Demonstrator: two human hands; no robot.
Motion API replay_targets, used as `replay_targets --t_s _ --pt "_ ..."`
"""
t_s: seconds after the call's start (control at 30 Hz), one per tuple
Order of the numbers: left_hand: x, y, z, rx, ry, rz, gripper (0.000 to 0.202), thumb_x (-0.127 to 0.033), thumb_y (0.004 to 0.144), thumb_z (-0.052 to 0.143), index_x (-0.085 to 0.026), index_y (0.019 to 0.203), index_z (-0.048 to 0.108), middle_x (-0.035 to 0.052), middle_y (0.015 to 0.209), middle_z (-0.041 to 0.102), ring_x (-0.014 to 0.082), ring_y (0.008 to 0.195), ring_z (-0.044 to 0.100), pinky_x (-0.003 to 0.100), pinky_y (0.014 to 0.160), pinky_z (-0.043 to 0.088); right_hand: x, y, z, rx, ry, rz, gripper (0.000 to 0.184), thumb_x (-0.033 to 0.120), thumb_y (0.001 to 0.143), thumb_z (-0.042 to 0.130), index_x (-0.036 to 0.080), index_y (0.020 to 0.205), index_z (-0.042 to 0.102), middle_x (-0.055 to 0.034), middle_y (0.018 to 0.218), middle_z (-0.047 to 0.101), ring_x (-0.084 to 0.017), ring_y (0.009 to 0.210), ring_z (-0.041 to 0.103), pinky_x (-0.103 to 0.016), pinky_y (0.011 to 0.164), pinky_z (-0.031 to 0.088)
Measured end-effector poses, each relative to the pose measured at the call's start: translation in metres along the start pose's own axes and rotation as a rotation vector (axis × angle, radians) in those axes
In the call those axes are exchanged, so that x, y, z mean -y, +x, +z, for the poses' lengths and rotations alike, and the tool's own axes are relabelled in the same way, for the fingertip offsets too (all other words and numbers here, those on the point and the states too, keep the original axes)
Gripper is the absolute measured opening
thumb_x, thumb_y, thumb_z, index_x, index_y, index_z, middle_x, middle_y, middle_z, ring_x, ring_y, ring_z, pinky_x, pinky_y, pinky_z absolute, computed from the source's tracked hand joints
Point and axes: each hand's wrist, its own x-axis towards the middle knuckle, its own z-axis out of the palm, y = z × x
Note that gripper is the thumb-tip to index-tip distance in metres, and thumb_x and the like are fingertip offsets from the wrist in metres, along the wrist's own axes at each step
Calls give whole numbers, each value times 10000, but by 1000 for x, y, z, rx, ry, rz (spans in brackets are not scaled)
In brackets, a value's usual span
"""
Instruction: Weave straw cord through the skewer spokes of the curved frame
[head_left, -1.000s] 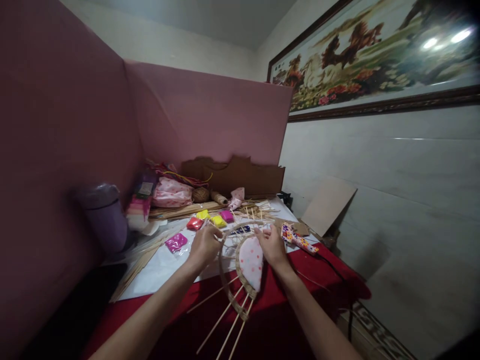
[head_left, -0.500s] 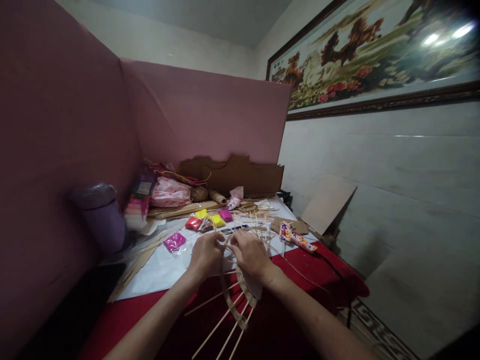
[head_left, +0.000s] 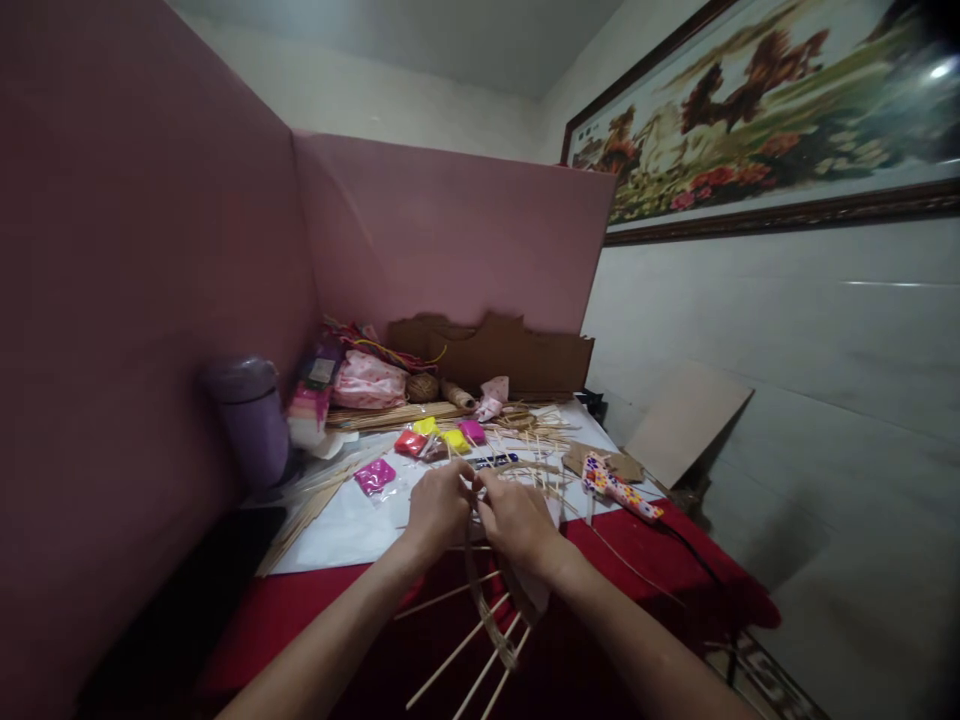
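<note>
My left hand (head_left: pixel 437 508) and my right hand (head_left: pixel 516 518) are closed together over the top of a half-woven rattan piece (head_left: pixel 495 625) held above the red table (head_left: pixel 315 620). Thin wooden spokes (head_left: pixel 457 655) stick out of its woven rim toward me. A thin rattan strand (head_left: pixel 622 568) trails off to the right from under my right hand. The spotted cloth centre of the piece is hidden behind my right hand.
A white sheet (head_left: pixel 345 525) carries coloured clay packets (head_left: pixel 442 440), a pink packet (head_left: pixel 373 476), loose sticks (head_left: pixel 529 425) and a patterned glue gun (head_left: pixel 619 488). A purple cup (head_left: pixel 251 415), pink bag (head_left: pixel 371 380), twine ball (head_left: pixel 423 386) and cardboard (head_left: pixel 495 350) line the pink partition.
My right hand moved left from the cloth centre to meet my left hand at the top of the piece. The view shifted, so everything sits further right.
</note>
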Motion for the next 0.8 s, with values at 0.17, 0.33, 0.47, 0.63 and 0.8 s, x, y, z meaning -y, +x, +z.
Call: replay_targets --t_s 0.17,0.33,0.47,0.63,0.8 --pt "0 -1 1 -4 43 29 235 -136 741 539 -239 941 605 6 764 702 181 746 636 247 585 361 -3 6 -4 48 76 -14 287 177 793 457 248 1048 569 -19 851 694 -196 792 633 -259 614 328" --pt "2 -2 2 -2 103 98 250 -213 796 524 -256 1040 559 25 835 695 207 779 636 266 601 365 -1 7 -8 7 65 24 267 165 772 460 268 929 650 -15 848 707 -189 797 638 -256 617 333" --pt "5 -1 -1 3 147 158 268 -227 807 520 -245 1072 552 49 869 672 215 814 619 281 649 386 2 6 -7 -30 63 87 289 193 782 461 301 941 678 -11 852 714 -187 810 640 -257 633 350" --pt "12 7 -10 -17 166 223 219 -205 806 530 -225 1012 599 73 945 615 197 880 571 275 705 397 0 8 -5 -41 57 108 257 251 790 483 322 919 694 -5 840 718 -199 812 641 -269 645 365" --pt "21 18 -28 -12 161 295 197 -260 823 528 -187 688 653 71 736 605 202 803 534 286 684 364 -3 8 -7 -36 42 120 213 275 802 494 301 874 693 1 793 711 -192 782 635 -263 629 358"
